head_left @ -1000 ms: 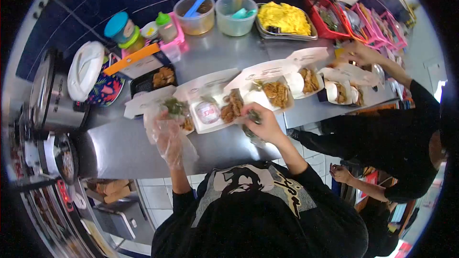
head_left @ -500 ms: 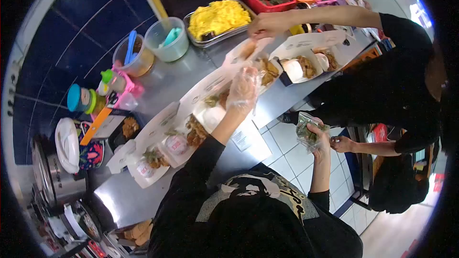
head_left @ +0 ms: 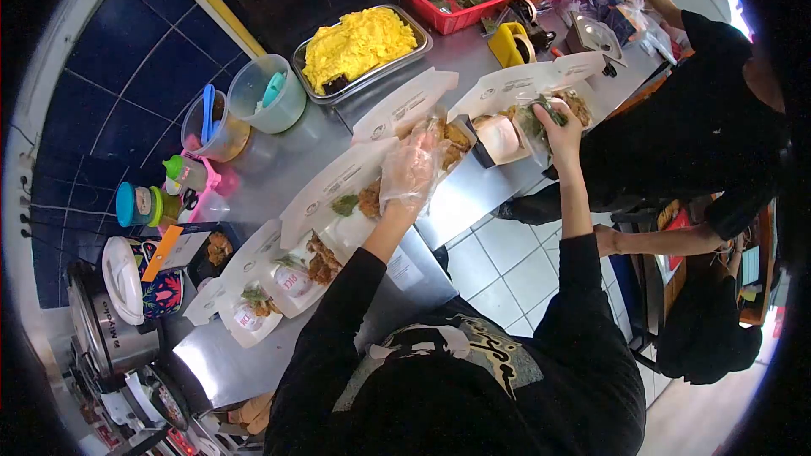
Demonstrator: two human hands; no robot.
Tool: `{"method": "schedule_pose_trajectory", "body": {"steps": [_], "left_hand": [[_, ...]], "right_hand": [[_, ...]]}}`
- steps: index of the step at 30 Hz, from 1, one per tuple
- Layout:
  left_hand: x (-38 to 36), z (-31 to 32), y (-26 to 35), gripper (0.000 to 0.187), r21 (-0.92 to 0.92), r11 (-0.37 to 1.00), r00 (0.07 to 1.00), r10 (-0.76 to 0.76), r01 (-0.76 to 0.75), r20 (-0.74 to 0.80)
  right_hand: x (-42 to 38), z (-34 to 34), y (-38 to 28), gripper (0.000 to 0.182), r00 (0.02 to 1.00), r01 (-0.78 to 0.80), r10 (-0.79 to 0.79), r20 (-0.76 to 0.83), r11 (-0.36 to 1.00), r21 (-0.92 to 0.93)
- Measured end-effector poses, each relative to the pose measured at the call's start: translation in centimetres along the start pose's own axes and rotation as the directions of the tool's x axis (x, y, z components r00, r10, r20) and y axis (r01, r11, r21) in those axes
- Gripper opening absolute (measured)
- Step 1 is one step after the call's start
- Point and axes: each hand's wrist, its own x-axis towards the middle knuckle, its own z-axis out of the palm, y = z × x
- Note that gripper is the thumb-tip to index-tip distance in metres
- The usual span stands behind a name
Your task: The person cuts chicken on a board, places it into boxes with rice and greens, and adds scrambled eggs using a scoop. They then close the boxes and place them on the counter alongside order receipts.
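Note:
My left hand (head_left: 412, 171), in a clear plastic glove, reaches over an open white food box (head_left: 404, 106). Its fingers are drawn together beside the browned fried pieces (head_left: 456, 148); whatever they may hold is hidden. In my bare right hand (head_left: 564, 131) is a clear plastic bag of green leaves (head_left: 532, 125), gripped over the boxes at the right end of the row. A green leaf sprig (head_left: 345, 205) lies in a nearer box, next to fried food. Round white packets with red print (head_left: 292, 280) sit in the boxes at the left.
A metal tray (head_left: 422, 44) of yellow shredded food stands behind the boxes, beside clear tubs (head_left: 269, 105) with spoons. Farther back are a red basket (head_left: 452, 19) and a yellow tape dispenser (head_left: 509, 44). A co-worker in black (head_left: 676, 110) stands at the right.
My right hand has moved up and forward with the leaf bag, from above the floor to over the boxes. The co-worker's hand has left the boxes and reaches toward the pink baskets.

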Motion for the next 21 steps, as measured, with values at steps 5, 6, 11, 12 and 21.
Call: {"method": "schedule_pose_trajectory", "body": {"steps": [5,6,11,12,21], "left_hand": [[3.7,3.4,-1.4,0.03,0.445,0.845,0.822,0.463,-0.296,-0.332],[4.1,3.7,-1.5,0.03,0.444,0.845,0.821,0.464,-0.298,-0.333],[-0.4,-1.3,1.9,0.025,0.469,0.858,0.973,0.23,-0.209,0.012],[-2.0,-2.4,2.2,0.025,0.463,0.86,0.973,0.231,-0.213,0.017],[-9.9,1.3,-2.0,0.024,-0.731,0.647,0.97,0.056,-0.217,-0.238]], "right_hand": [[3.6,1.0,0.8,0.044,0.99,0.137,-0.109,0.086,0.879,-0.457],[4.2,0.9,1.0,0.041,0.986,0.165,-0.114,0.123,0.795,-0.584],[6.4,-3.9,3.1,0.03,0.976,0.011,0.02,0.216,0.99,-0.138],[7.4,-5.4,4.8,0.019,0.983,-0.055,0.06,0.174,0.998,-0.034],[11.6,-11.3,6.7,0.016,0.996,0.036,-0.06,-0.059,0.941,-0.335]]}}
